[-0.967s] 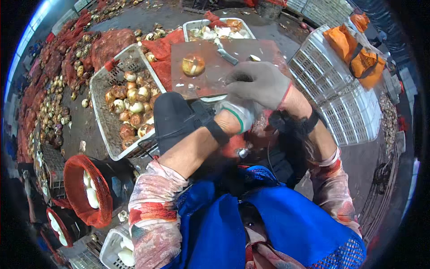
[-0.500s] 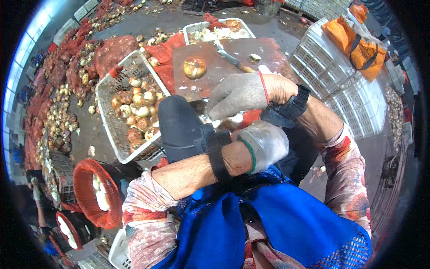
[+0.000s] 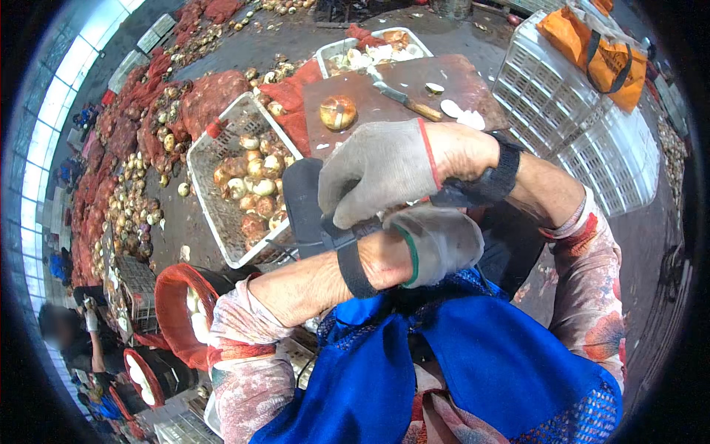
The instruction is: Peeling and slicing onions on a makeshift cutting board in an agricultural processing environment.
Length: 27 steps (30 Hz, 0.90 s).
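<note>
My left forearm lies across my lap with a black strapped-on wrist device (image 3: 305, 198). My left hand (image 3: 446, 246), in a pale glove with a green cuff, is bent toward my body. Its fingers are blurred and hidden. Above it, my right hand (image 3: 377, 169), in a grey knit glove with a red cuff, reaches across, its curled fingertips closed at the base of the wrist device. Beyond it is a brown board (image 3: 414, 74) bearing a partly peeled onion (image 3: 338, 112), a knife (image 3: 405, 98) with a wooden handle, and white onion pieces (image 3: 469, 118).
A white crate (image 3: 201, 174) of onions stands to the left. Another crate (image 3: 323, 62) with peelings is behind the board. Stacked white crates (image 3: 606, 163) with an orange bag (image 3: 592, 55) stand right. Red-rimmed buckets (image 3: 168, 318) and another person (image 3: 89, 333) are at lower left.
My right hand has moved down and left, its fingertips now at the left wrist device. The whole view has shifted slightly, so crates and board appear further right.
</note>
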Available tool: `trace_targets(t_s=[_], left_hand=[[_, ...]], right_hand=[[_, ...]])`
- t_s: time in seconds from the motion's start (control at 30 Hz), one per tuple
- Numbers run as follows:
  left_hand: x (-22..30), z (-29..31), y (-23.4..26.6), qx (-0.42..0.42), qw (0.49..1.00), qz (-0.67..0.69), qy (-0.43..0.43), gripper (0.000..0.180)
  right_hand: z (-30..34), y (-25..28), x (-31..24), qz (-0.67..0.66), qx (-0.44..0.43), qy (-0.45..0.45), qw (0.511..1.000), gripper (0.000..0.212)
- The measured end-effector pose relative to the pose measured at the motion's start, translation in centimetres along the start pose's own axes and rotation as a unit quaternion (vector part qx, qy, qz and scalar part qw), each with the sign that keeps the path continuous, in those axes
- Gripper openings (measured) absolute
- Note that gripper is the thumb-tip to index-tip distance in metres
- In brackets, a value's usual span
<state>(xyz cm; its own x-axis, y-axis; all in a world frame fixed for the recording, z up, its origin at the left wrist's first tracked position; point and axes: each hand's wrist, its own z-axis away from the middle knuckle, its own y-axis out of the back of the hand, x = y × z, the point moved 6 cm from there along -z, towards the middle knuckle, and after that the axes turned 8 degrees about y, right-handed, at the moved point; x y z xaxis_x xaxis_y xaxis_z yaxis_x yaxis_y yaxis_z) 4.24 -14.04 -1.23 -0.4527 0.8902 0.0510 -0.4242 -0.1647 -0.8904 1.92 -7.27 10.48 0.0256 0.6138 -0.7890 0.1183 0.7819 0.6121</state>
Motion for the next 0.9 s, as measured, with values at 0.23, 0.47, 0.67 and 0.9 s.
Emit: trace_targets(t_s=[0.23,0.47,0.67,0.9], left_hand=[[-0.1,-0.7,0.9,-0.127,0.991,-0.04,0.001,0.056],[0.8,1.2,-1.3,-0.17,0.938,-0.279,-0.111,0.049],[0.9,1.1,-1.9,-0.174,0.943,-0.285,-0.017,0.044],[1.4,2.3,-1.2,-0.093,0.666,-0.693,-0.261,0.042]], right_hand=[[0.9,-1.7,-2.7,0.283,-0.016,0.16,0.946,0.018],[2.4,-1.6,-2.7,0.304,-0.025,0.159,0.939,0.015],[2.0,-1.1,-2.4,0.208,-0.006,0.176,0.962,0.023],[1.4,0.1,-0.8,0.031,0.04,0.091,0.995,0.027]])
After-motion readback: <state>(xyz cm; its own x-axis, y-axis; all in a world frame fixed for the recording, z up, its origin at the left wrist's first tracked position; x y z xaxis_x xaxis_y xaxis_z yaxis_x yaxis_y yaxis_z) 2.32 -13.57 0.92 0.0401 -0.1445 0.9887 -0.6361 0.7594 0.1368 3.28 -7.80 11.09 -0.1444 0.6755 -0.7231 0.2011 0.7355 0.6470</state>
